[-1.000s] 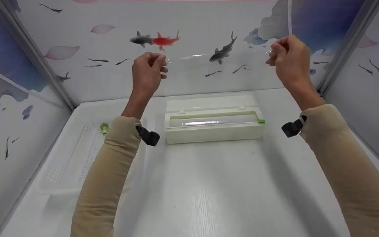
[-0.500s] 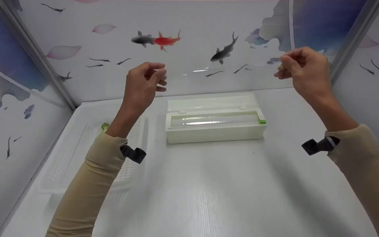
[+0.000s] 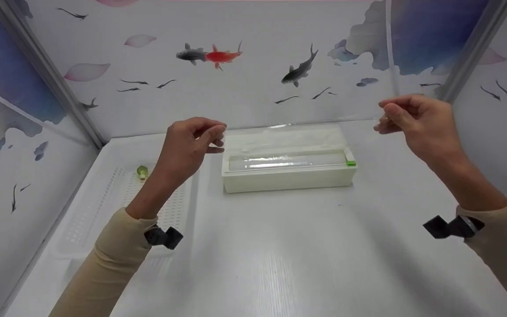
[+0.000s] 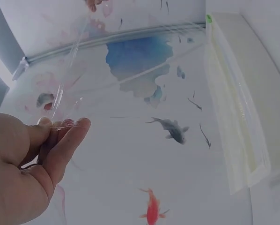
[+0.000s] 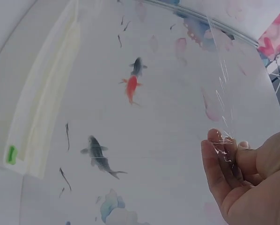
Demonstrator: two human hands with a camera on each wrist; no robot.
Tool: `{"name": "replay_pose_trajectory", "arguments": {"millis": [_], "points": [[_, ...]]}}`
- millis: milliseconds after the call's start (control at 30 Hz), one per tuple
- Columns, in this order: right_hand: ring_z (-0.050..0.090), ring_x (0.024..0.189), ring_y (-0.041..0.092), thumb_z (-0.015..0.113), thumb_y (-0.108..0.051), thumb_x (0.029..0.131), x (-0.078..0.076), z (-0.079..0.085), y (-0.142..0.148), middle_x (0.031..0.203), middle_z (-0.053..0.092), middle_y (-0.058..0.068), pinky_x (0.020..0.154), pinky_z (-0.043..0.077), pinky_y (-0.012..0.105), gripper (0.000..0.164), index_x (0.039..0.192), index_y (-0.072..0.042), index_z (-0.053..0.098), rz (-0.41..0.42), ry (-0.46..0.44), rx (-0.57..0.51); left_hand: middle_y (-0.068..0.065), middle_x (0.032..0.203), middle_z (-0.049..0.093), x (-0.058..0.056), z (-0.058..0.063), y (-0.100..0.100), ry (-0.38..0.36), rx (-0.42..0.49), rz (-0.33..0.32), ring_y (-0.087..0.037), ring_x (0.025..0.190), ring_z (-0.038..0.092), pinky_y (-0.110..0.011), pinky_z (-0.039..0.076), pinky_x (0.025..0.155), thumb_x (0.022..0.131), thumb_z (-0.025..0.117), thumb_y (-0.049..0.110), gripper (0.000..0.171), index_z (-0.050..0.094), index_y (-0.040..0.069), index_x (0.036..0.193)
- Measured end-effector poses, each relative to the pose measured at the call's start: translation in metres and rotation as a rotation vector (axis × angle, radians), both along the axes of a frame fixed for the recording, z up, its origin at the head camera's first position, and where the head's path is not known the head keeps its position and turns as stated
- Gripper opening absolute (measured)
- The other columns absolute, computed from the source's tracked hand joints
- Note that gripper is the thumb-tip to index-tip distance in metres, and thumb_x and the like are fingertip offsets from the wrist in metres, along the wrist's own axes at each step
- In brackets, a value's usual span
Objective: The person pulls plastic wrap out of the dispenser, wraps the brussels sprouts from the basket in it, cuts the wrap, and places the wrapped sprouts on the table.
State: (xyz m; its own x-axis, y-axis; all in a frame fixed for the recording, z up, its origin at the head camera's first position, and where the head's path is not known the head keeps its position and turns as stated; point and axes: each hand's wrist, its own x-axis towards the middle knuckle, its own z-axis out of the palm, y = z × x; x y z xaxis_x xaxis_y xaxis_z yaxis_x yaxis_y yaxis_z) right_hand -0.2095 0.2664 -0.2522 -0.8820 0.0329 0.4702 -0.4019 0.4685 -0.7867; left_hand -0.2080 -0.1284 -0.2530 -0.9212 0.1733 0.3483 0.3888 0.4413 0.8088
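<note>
A sheet of clear cling film (image 3: 282,126) stretches between my two hands, visible mostly as glints. My left hand (image 3: 189,145) pinches one end between thumb and fingers; in the left wrist view the cling film (image 4: 58,101) runs up from the fingertips. At the other end, my right hand (image 3: 431,130) pinches it, with the cling film (image 5: 222,93) bunched at its fingertips in the right wrist view. Between and below the hands, toward the back, stands a cream cling film box (image 3: 288,179), lid raised, a film roll (image 3: 288,162) inside and a green slider (image 3: 350,163) at its right end.
A white perforated basket (image 3: 90,211) sits on the table (image 3: 271,259) at left, partly behind my left arm. In it lies a small green-topped thing with a pale stem (image 3: 142,172). Printed panels (image 3: 253,101) with grey posts (image 3: 51,75) enclose the back and sides.
Both hands have come down and toward me, still holding the cling film. My right hand has also shifted right, widening the gap between them. The box and basket stay put.
</note>
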Motion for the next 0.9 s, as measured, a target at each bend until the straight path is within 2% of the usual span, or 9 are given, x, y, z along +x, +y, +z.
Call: {"name": "replay_pose_trajectory", "arguments": {"millis": [133, 267, 367, 500, 667, 800, 900], "points": [[0.070, 0.071, -0.002, 0.062, -0.016, 0.099, 0.015, -0.011, 0.007, 0.078, 0.069, -0.015, 0.076, 0.055, 0.006, 0.025, 0.114, 0.003, 0.070, 0.020, -0.037, 0.080, -0.014, 0.092, 0.067, 0.014, -0.009, -0.002, -0.015, -0.073, -0.020, -0.019, 0.085, 0.067, -0.022, 0.062, 0.078, 0.100, 0.062, 0.016, 0.018, 0.070, 0.001, 0.107], [0.070, 0.073, -0.005, 0.063, -0.015, 0.099, 0.029, -0.023, 0.012, 0.080, 0.069, -0.020, 0.080, 0.050, 0.001, 0.025, 0.114, 0.003, 0.069, 0.039, -0.087, 0.162, -0.010, 0.092, 0.065, 0.028, -0.017, -0.005, 0.013, -0.147, -0.035, -0.017, 0.084, 0.065, -0.024, 0.063, 0.076, 0.100, 0.062, 0.018, 0.017, 0.069, 0.003, 0.105], [0.070, 0.076, -0.005, 0.065, -0.012, 0.097, 0.038, -0.030, 0.015, 0.083, 0.070, -0.022, 0.080, 0.050, 0.001, 0.022, 0.113, 0.002, 0.069, 0.064, -0.116, 0.204, -0.008, 0.090, 0.064, 0.037, -0.020, -0.007, 0.022, -0.160, -0.061, -0.015, 0.081, 0.064, -0.025, 0.063, 0.071, 0.101, 0.061, 0.020, 0.017, 0.068, 0.004, 0.103], [0.068, 0.077, -0.004, 0.073, -0.008, 0.091, 0.047, -0.037, 0.020, 0.088, 0.072, -0.015, 0.073, 0.053, 0.004, 0.018, 0.109, -0.003, 0.072, 0.100, -0.162, 0.289, -0.012, 0.085, 0.068, 0.043, -0.027, -0.011, -0.080, -0.089, -0.148, -0.017, 0.077, 0.068, -0.028, 0.063, 0.069, 0.101, 0.061, 0.021, 0.019, 0.069, 0.004, 0.102], [0.065, 0.078, -0.004, 0.078, -0.006, 0.085, 0.053, -0.045, 0.023, 0.089, 0.071, -0.008, 0.069, 0.054, 0.008, 0.012, 0.096, -0.010, 0.076, 0.159, -0.183, 0.373, -0.019, 0.092, 0.073, 0.051, -0.038, -0.016, -0.197, 0.027, -0.232, -0.018, 0.084, 0.074, -0.033, 0.065, 0.072, 0.099, 0.064, 0.019, 0.023, 0.072, -0.002, 0.104], [0.056, 0.075, -0.001, 0.083, -0.005, 0.079, 0.058, -0.053, 0.028, 0.081, 0.063, -0.012, 0.062, 0.048, 0.010, 0.016, 0.089, -0.016, 0.080, 0.202, -0.148, 0.422, -0.021, 0.094, 0.074, 0.057, -0.047, -0.016, -0.249, 0.111, -0.250, -0.019, 0.087, 0.076, -0.038, 0.065, 0.072, 0.098, 0.066, 0.019, 0.025, 0.076, -0.003, 0.101], [0.051, 0.067, 0.005, 0.083, -0.007, 0.078, 0.060, -0.058, 0.033, 0.073, 0.061, -0.010, 0.053, 0.042, 0.019, 0.016, 0.089, -0.018, 0.082, 0.285, -0.200, 0.435, -0.020, 0.095, 0.075, 0.061, -0.054, -0.015, -0.284, 0.154, -0.237, -0.022, 0.085, 0.076, -0.041, 0.065, 0.071, 0.099, 0.064, 0.023, 0.030, 0.077, -0.004, 0.096]]}}
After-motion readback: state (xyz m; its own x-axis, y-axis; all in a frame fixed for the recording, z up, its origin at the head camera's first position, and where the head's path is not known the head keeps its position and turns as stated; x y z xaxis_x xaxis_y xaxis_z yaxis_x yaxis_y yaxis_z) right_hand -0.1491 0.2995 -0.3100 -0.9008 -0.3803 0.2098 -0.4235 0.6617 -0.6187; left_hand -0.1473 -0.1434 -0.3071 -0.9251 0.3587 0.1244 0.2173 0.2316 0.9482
